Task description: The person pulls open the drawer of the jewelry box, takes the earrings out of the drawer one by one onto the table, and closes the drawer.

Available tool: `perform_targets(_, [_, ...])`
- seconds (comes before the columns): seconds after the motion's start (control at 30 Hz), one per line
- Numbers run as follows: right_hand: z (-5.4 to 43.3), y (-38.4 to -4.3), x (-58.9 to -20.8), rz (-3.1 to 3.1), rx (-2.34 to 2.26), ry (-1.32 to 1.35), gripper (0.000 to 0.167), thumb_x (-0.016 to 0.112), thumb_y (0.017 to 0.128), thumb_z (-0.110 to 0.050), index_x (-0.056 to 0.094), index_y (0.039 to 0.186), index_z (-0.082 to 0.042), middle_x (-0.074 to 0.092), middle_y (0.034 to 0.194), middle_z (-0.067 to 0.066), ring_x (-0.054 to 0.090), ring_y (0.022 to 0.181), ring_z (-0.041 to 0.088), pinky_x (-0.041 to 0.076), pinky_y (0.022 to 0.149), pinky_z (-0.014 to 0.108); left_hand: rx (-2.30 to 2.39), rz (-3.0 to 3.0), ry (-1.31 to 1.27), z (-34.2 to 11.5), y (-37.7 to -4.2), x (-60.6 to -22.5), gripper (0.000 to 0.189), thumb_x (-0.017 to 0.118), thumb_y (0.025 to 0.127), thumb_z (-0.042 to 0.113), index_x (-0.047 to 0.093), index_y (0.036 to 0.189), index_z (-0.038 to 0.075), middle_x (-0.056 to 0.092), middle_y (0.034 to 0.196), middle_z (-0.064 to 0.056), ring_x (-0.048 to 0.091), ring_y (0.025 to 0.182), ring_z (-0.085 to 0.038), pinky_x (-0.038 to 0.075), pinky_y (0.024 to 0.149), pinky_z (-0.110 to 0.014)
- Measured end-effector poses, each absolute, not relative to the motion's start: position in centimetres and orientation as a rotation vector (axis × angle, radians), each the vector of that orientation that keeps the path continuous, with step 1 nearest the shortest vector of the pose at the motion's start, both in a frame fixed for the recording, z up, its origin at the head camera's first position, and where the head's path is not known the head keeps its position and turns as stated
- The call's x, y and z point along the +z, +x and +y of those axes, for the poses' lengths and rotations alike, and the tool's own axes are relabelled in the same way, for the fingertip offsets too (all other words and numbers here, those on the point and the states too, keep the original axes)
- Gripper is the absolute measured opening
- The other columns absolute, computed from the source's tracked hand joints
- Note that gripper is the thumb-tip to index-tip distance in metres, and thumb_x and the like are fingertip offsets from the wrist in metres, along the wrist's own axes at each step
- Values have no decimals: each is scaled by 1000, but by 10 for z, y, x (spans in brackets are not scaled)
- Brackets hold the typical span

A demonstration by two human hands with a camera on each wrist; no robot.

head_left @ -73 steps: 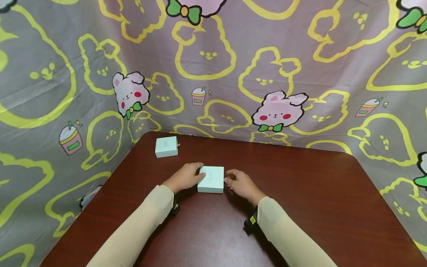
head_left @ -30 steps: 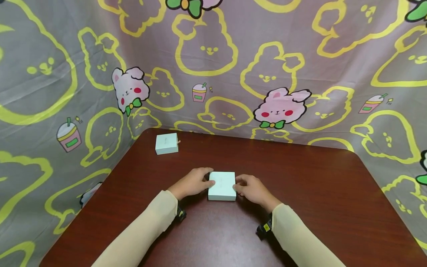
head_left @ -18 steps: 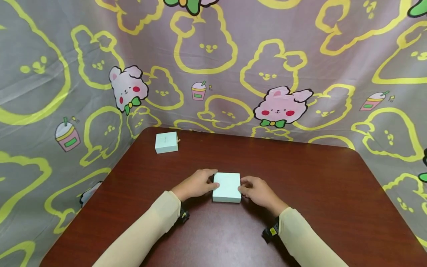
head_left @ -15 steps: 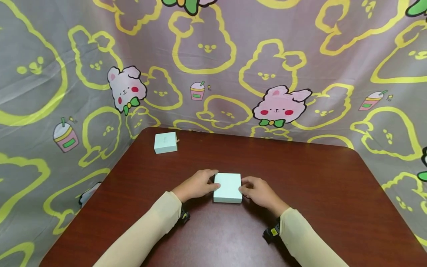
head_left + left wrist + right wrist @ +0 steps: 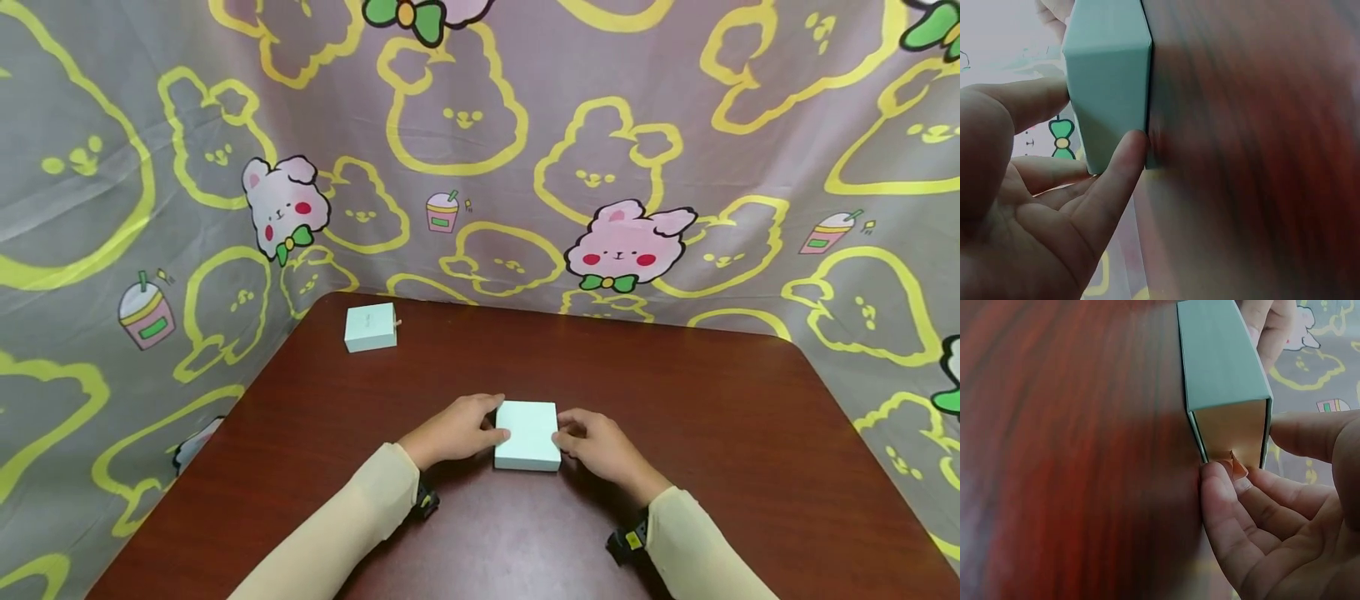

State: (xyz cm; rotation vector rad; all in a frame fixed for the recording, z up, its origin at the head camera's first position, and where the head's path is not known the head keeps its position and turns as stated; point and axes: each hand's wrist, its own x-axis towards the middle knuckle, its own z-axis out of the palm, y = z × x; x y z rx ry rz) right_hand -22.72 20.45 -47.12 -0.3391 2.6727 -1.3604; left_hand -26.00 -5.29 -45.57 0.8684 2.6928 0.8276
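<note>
**Near box (image 5: 527,433) held from both sides**

The left hand (image 5: 459,429) grips its left side between thumb and fingers, the right hand (image 5: 603,450) its right, by a ribbon tab (image 5: 1239,469); whether that is pinched, I cannot tell. The step looks like positioning it on the table (image 5: 712,417); the next move calls for an even hold. Since the earliest frame, it has come nearer and rightward.

The held box (image 5: 527,433) seems smooth, matt card, the table (image 5: 712,417) glossy wood-grain, the backdrop (image 5: 495,200) creased cloth.

Tbl (image 5: 720,400), red-brn | mint box (image 5: 528,432), nr ctr | 2nd mint box (image 5: 371,325), far L cnr
</note>
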Motion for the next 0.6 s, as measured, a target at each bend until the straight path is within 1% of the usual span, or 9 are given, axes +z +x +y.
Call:
perform_targets(0.17, [213, -222, -472, 2673, -1360, -339, 34, 68, 92, -20, 63, 120, -1, 66, 91, 1, 59, 71, 16, 46, 67, 35, 813, 2706, 913, -46, -255, -457, 67, 63, 96, 36, 40, 147, -1, 41, 148, -11, 40, 133, -18, 38, 103, -37])
perform_targets(0.33, [222, -219, -472, 2667, -1367, -336, 34, 68, 93, -20, 62, 120, -1, 66, 92, 2, 60, 71, 16, 46, 68, 35, 812, 2695, 942, -39, -251, -459, 68, 63, 95, 38, 39, 148, 1, 40, 149, -10, 40, 134, -18, 37, 104, -37])
perform_targets(0.43, [228, -217, -473, 2668, -1366, -328, 33, 67, 93, -20, 62, 120, -2, 67, 93, 2, 60, 72, 16, 47, 69, 35, 814, 2690, 953, -33, -249, -459, 70, 64, 95, 39, 39, 148, 1, 40, 149, -10, 43, 129, -15, 38, 102, -36])
perform_targets(0.6, [237, -214, -472, 2709, -1342, -315, 33, 69, 92, -19, 63, 119, -1, 67, 94, 1, 61, 81, 14, 48, 74, 36, 830, 2664, 961, -24, -248, -459, 72, 65, 94, 39, 38, 148, 0, 40, 149, -10, 55, 109, -7, 42, 96, -29])
